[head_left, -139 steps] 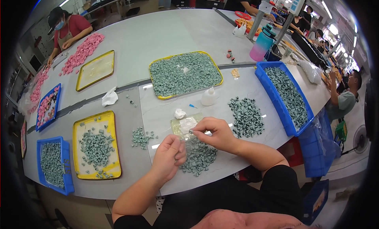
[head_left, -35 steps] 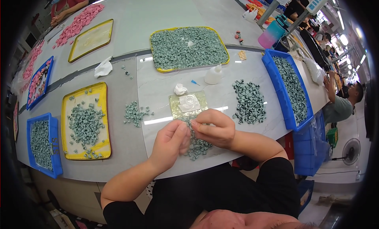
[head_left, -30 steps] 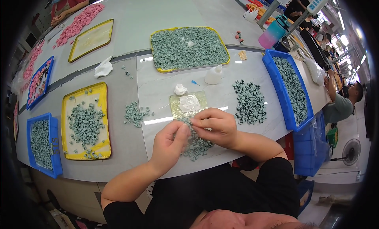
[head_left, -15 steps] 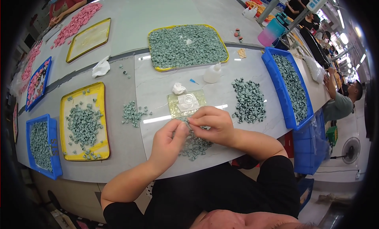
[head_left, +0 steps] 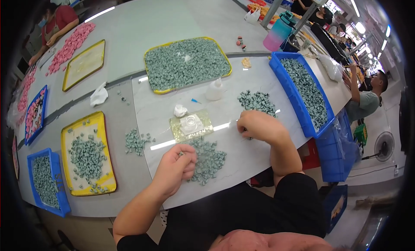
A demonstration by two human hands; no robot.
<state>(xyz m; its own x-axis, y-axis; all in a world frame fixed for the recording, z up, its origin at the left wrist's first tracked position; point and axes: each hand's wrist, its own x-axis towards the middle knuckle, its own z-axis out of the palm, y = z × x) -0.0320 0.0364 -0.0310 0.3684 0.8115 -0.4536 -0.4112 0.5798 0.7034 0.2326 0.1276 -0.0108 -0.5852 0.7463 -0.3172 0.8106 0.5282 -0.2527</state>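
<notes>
My left hand (head_left: 175,169) is closed at the left edge of a loose pile of small grey-green pieces (head_left: 207,162), and a bit of one such piece shows between its thumb and fingers. Over the near edge of a second pile of darker-marked green pieces (head_left: 257,102), my right hand (head_left: 263,126) is bent down with its fingers curled together. Something small and dark shows at those fingertips, too hidden to name. Between the hands, beyond the near pile, lies a yellowish transparent pad (head_left: 204,124) bearing a small clear dish (head_left: 190,122).
A white squeeze bottle (head_left: 215,90), blue dispensing tip (head_left: 196,100) and crumpled tissue (head_left: 180,110) lie beyond the pad. Yellow-rimmed trays (head_left: 188,63) and blue bins (head_left: 320,129) of green pieces stand around. Co-workers sit far left and right.
My hands, together over the near pile before, have separated. The right has gone to the right-hand pile; the left has moved slightly left and nearer me. The view has shifted too.
</notes>
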